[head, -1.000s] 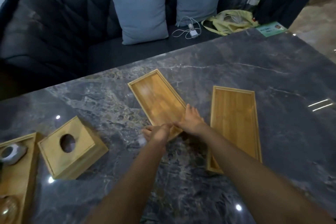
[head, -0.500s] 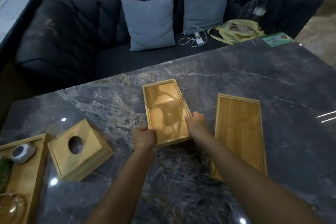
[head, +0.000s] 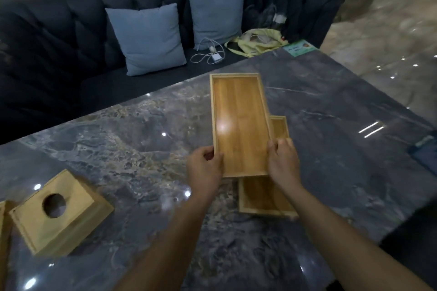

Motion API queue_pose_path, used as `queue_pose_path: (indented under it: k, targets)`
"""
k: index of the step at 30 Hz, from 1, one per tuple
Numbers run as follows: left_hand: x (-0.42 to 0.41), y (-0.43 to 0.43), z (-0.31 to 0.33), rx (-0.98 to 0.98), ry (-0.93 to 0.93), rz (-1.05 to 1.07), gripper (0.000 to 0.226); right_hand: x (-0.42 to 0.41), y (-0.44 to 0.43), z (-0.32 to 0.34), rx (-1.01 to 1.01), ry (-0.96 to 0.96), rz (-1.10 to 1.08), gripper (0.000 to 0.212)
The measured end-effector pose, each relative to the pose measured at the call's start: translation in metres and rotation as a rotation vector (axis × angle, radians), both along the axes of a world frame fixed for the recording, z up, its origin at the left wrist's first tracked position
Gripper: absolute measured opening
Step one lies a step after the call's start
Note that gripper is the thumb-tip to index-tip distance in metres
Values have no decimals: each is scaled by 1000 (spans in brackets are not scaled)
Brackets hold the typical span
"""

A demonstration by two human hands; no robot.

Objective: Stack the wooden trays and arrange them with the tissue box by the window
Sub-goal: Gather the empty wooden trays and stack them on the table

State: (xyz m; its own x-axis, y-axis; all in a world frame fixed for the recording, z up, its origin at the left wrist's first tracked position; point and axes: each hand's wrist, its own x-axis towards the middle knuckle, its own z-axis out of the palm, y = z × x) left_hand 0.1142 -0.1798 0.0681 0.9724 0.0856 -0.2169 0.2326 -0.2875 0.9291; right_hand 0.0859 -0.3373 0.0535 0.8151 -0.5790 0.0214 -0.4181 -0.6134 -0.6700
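Marble-patterned worktop [head: 118,144] with two wooden trays, a tissue box and two hands.

Dark grey stone is spread across the view. An upper tray [head: 238,123] is held above and partly over a lower tray [head: 262,194], which lies flat on the worktop. A wooden tissue box [head: 59,215] is set well apart at the near left. The upper tray's near end is gripped by the left hand [head: 205,170] and the right hand [head: 282,163].
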Motion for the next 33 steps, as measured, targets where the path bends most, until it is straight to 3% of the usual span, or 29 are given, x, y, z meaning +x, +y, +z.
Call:
queue_pose_path:
  k: [11,17,20,26,31,33]
  targets:
    - [-42,-35,-23,165,-9,-243,15,-63,-34,-27,24,68,-129,33]
    - [-47,-36,-37,272,-12,-275,19,-74,-31,-44,70,65,-175,32]
    - [-46,-36,-41,366,-40,-294,9,-75,-30,-51,69,88,-180,31]
    - [-42,-32,-46,369,-36,-321,10,-73,-33,-53,26,126,-123,32]
    - [-48,-28,-40,343,-48,-481,55,-82,-38,-48,46,128,-15,50]
    - [-52,-22,-38,382,-86,-617,61,-91,-41,-45,7,91,79,54]
